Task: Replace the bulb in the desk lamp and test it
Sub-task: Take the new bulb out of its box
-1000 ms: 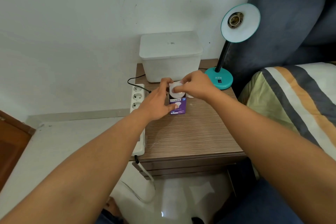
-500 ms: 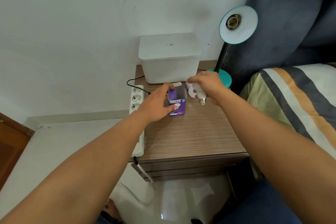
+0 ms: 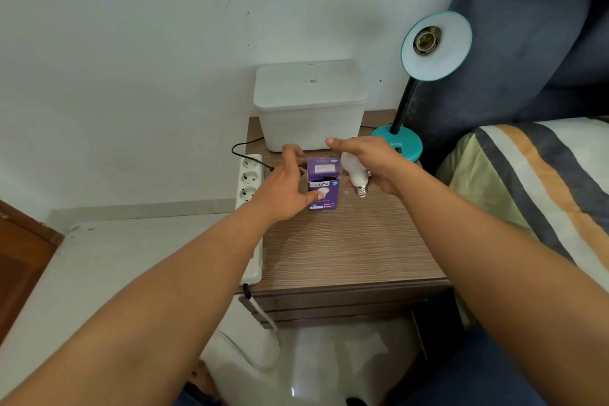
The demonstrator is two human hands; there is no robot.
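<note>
A purple bulb box (image 3: 323,184) stands upright on the wooden bedside table (image 3: 346,250), its top flap folded down. My left hand (image 3: 283,188) grips the box from its left side. My right hand (image 3: 372,165) holds a white bulb (image 3: 354,170) just right of the box, with the metal screw base pointing down toward me. The teal desk lamp (image 3: 428,49) stands at the table's back right corner. Its shade faces me and the socket inside has no bulb in it.
A white lidded plastic bin (image 3: 309,102) sits at the back of the table. A white power strip (image 3: 250,194) lies along the table's left edge with a black cord plugged in. A striped pillow (image 3: 534,181) and a dark headboard are on the right.
My right hand has drawn the white bulb out of the box and moved it to the right. The box flap has folded down. My left hand stays on the box.
</note>
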